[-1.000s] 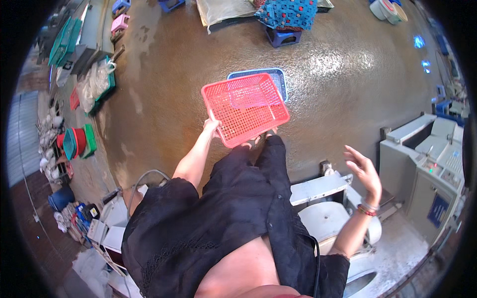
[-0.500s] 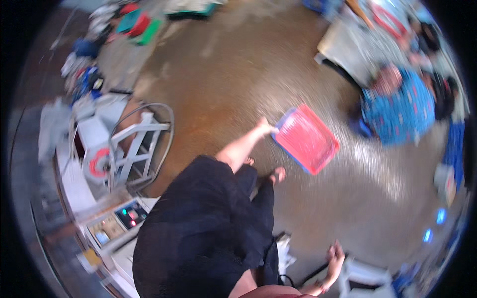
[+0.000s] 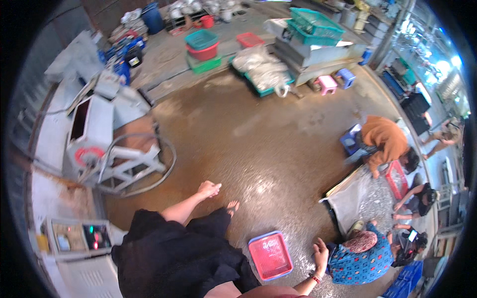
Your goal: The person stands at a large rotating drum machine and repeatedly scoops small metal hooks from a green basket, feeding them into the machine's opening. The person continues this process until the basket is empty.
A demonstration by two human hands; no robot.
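A red tray (image 3: 266,261) with a blue rim, perhaps two stacked, lies on the wet floor just in front of me. Up and left of it, my left hand (image 3: 208,189) hangs over the floor beside my bare foot, its fingers loosely bent and holding nothing. My right hand (image 3: 320,254), a red band at its wrist, is held out right of the tray with fingers apart. Nothing is in it. Close by the right hand sits a person in a blue patterned top (image 3: 360,258).
A low table (image 3: 372,198) spread with small glistening pieces stands at right, several people around it. A white machine (image 3: 94,134) with a looped hose and a control panel (image 3: 82,236) are on my left. Stacked basins (image 3: 202,48), green crates (image 3: 313,30) and small stools (image 3: 326,83) stand farther off.
My left hand has let go of the red tray, which now rests on the floor. The view has swung, bringing the far side of the room and more people into sight.
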